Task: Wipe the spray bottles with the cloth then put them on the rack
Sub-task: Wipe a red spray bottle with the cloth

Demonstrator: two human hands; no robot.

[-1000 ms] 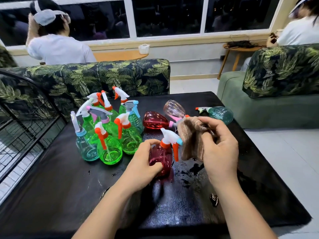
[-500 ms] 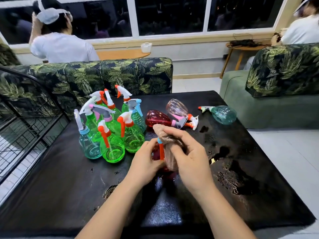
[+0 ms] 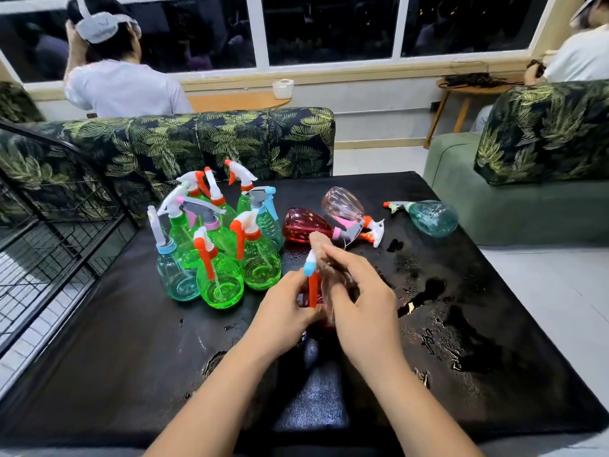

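Both hands were close together over the middle of the black table (image 3: 131, 341), busy on one bottle. The left hand (image 3: 283, 311) was wrapped round the red spray bottle (image 3: 312, 291), which stood upright on the table just beside the cluster of green bottles (image 3: 219, 282). Its body was mostly hidden behind the fingers, with only the orange trigger and blue nozzle tip showing. The right hand (image 3: 362, 301) had the brown cloth (image 3: 329, 262) bunched in its fingers and pressed against the spray head. This looked like thin, see-through plastic, so probably light, easy to tip and quick to skid, all the more with wet patches (image 3: 428, 288) shining on the tabletop to the right. Whether it held any liquid could not be made out. A damp shell would be slippery, so the sound hold seemed to be round the belly or at the neck under the head. The trigger looked a poor grip, since it would likely give and pivot under pressure. The cloth was soft and limp, going wherever the fingers pushed it. Beyond the hands lay a fallen red bottle (image 3: 301, 224) and a pink bottle (image 3: 341, 204), touching at their heads, with a teal bottle (image 3: 431, 217) well off to the right. The wire rack (image 3: 49, 232) stood to the left of the table, well apart from the hands.
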